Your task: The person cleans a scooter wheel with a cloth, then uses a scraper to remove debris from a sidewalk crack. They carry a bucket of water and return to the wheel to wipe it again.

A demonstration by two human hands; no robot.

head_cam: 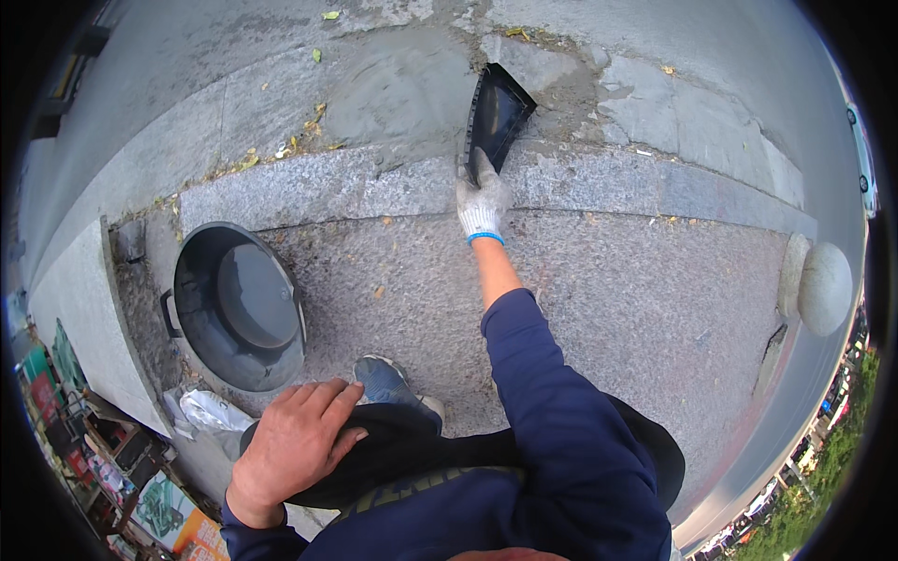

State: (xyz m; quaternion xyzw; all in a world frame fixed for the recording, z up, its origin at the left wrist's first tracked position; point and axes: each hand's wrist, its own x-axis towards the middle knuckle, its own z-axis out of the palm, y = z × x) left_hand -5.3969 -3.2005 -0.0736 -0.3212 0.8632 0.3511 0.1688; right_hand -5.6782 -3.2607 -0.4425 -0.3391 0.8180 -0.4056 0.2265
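Note:
My right hand (483, 200), in a white knit work glove with a blue cuff, reaches forward and grips a black plastic scoop-like pan (497, 116) by its near end. The pan's far end is over the joint beside a smooth patch of wet grey mortar (400, 88). Below it runs a granite kerb strip (421, 184). My bare left hand (302, 435) rests on my knee and holds nothing. Ahead of it stands a black tub (189, 336) with a side handle, holding grey, cloudy water (258, 294).
A stone slab (98, 315) edges the left side, with a white plastic bag (214, 412) near its lower end. At the far right is a round stone bollard (825, 289). Yellow leaves (316, 119) lie along the joints. A road with a parked car (863, 158) lies beyond.

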